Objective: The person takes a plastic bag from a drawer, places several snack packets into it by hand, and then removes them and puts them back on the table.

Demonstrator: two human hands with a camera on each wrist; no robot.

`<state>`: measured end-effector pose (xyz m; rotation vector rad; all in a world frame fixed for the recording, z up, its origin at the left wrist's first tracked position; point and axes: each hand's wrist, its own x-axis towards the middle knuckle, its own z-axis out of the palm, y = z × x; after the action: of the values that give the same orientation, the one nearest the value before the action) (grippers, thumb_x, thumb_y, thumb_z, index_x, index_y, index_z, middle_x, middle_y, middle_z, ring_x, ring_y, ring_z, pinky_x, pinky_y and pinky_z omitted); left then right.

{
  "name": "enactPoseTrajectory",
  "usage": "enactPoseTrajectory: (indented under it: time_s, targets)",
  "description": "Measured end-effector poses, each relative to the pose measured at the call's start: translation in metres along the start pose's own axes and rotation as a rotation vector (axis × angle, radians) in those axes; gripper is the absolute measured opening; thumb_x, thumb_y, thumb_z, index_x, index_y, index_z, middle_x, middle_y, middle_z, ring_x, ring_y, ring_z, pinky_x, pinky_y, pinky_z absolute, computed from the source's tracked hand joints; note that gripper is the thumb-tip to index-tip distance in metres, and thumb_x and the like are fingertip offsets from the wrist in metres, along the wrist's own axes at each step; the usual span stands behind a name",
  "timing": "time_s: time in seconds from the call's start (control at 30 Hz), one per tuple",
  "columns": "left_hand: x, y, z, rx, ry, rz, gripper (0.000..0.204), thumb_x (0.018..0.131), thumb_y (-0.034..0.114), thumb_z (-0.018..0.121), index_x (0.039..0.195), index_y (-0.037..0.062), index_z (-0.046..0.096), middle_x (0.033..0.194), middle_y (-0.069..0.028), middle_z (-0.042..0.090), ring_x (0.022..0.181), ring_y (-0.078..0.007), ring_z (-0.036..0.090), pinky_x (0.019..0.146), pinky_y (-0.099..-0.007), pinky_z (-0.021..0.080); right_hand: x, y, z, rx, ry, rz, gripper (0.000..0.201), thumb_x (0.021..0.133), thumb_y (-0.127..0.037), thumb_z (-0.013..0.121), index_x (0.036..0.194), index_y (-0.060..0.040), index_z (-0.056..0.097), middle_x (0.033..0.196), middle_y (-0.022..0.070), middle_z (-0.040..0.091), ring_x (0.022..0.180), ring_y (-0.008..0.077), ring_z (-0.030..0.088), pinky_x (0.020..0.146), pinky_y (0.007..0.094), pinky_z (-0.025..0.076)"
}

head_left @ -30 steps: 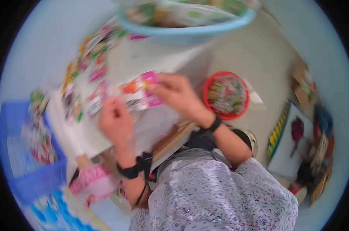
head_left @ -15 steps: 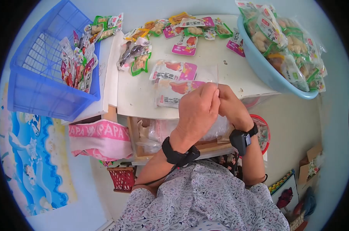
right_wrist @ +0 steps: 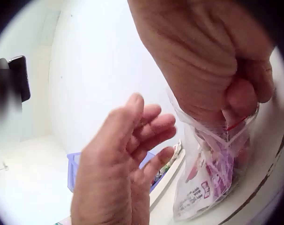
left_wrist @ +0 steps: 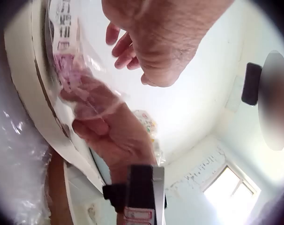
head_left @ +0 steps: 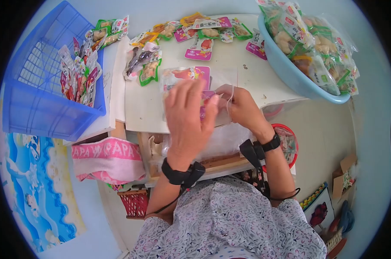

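My right hand grips the mouth of a clear plastic bag, its fingers curled at the opening and partly behind the film. Inside the bag shows a pink-and-white snack packet with dark lettering. My left hand hovers to the left with fingers spread loosely and nothing in it; from the head view it covers much of the bag. Just beyond it, another pink-and-white packet with a meat picture lies on the white table.
Several snack packets lie along the table's far side. A light-blue basin heaped with packets stands at the right, a blue crate with more at the left. Below the table edge, an open drawer holds clear plastic film.
One second ago both hands held a pink-and-white packet up. Half a second ago they met at the bag's mouth; since then the left hand has let go, moved left and opened.
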<state>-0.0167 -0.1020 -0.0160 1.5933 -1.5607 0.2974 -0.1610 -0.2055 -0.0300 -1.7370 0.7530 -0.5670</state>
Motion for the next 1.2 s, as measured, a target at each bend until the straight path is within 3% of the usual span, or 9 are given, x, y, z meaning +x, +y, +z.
enactPoseTrajectory:
  time_s: [0.03, 0.13, 0.33, 0.43, 0.63, 0.83, 0.93, 1.03, 1.2]
  targets:
    - [0.002, -0.006, -0.005, 0.133, 0.023, 0.037, 0.043, 0.097, 0.024, 0.068, 0.135, 0.0059, 0.063, 0.135, -0.0184, 0.061, 0.134, -0.0411, 0.053, 0.104, -0.0556, 0.044, -0.006, -0.012, -0.003, 0.042, -0.004, 0.127, 0.015, 0.1, -0.007, 0.061, 0.108, 0.0016, 0.07, 0.084, 0.0048, 0.07, 0.07, 0.0101, 0.061, 0.062, 0.0278, 0.05]
    - [-0.012, -0.023, -0.005, 0.368, -0.215, -0.119, 0.059, 0.102, 0.031, 0.061, 0.153, 0.0054, 0.049, 0.158, -0.0199, 0.044, 0.152, -0.0452, 0.029, 0.12, -0.058, 0.027, -0.012, 0.012, -0.006, 0.164, 0.116, 0.013, 0.016, 0.102, -0.01, 0.06, 0.11, 0.0008, 0.07, 0.08, 0.0036, 0.069, 0.066, 0.0067, 0.058, 0.059, 0.0238, 0.048]
    - [-0.034, -0.034, 0.005, 0.367, -0.245, -0.212, 0.064, 0.101, 0.031, 0.06, 0.155, -0.0002, 0.043, 0.162, -0.0228, 0.038, 0.154, -0.0453, 0.026, 0.122, -0.0579, 0.026, -0.02, 0.024, -0.014, 0.024, 0.536, -0.127, 0.035, 0.101, -0.024, 0.068, 0.127, -0.0002, 0.066, 0.107, 0.0106, 0.071, 0.093, 0.0131, 0.066, 0.078, 0.0305, 0.053]
    - [-0.035, -0.037, 0.007, 0.339, -0.218, -0.193, 0.064, 0.101, 0.028, 0.059, 0.155, -0.0021, 0.042, 0.163, -0.0251, 0.036, 0.154, -0.0455, 0.026, 0.123, -0.0554, 0.026, -0.02, 0.029, 0.0, -0.092, 0.557, -0.281, 0.059, 0.097, -0.029, 0.074, 0.145, -0.0007, 0.053, 0.122, 0.0147, 0.069, 0.108, 0.0154, 0.064, 0.086, 0.0345, 0.052]
    - [-0.042, -0.046, 0.01, 0.238, -0.182, -0.192, 0.067, 0.1, 0.027, 0.061, 0.157, -0.0014, 0.039, 0.164, -0.0244, 0.033, 0.155, -0.0452, 0.024, 0.12, -0.062, 0.026, 0.003, 0.027, 0.016, 0.195, 0.363, -0.127, 0.067, 0.092, -0.009, 0.076, 0.151, 0.0012, 0.045, 0.104, 0.0095, 0.076, 0.09, 0.0132, 0.068, 0.08, 0.0279, 0.052]
    - [-0.046, -0.043, 0.005, 0.126, -0.118, -0.242, 0.073, 0.099, 0.026, 0.064, 0.159, -0.0028, 0.032, 0.164, -0.0262, 0.031, 0.154, -0.0453, 0.025, 0.123, -0.0562, 0.026, 0.037, -0.017, 0.007, -0.035, 0.319, -0.388, 0.059, 0.092, 0.004, 0.068, 0.148, -0.0071, 0.053, 0.089, 0.009, 0.074, 0.08, 0.0108, 0.066, 0.072, 0.0258, 0.051]
    - [-0.045, -0.037, -0.001, -0.141, -0.001, -0.393, 0.082, 0.097, 0.025, 0.069, 0.161, -0.0033, 0.026, 0.163, -0.0276, 0.031, 0.153, -0.0451, 0.027, 0.123, -0.0517, 0.028, 0.058, -0.053, 0.004, -0.144, 0.28, -0.612, 0.056, 0.091, 0.006, 0.066, 0.144, -0.0104, 0.057, 0.091, 0.0108, 0.074, 0.079, 0.0163, 0.068, 0.072, 0.0296, 0.052]
    - [-0.047, -0.038, -0.007, -0.183, 0.078, -0.353, 0.093, 0.093, 0.023, 0.075, 0.162, -0.0036, 0.019, 0.163, -0.028, 0.031, 0.151, -0.0445, 0.03, 0.122, -0.05, 0.03, 0.066, -0.107, -0.001, -0.274, 0.15, -0.741, 0.056, 0.095, 0.008, 0.061, 0.147, -0.0107, 0.057, 0.099, 0.0078, 0.073, 0.089, 0.0126, 0.069, 0.083, 0.029, 0.056]
    - [-0.037, -0.04, -0.02, -0.264, 0.157, -0.37, 0.109, 0.083, 0.02, 0.086, 0.164, -0.0013, 0.015, 0.162, -0.0278, 0.033, 0.15, -0.0421, 0.035, 0.122, -0.0489, 0.031, 0.068, -0.149, -0.004, -0.628, 0.02, -0.887, 0.057, 0.092, 0.009, 0.062, 0.144, -0.0131, 0.062, 0.111, 0.0075, 0.073, 0.094, 0.0205, 0.071, 0.087, 0.0335, 0.058]
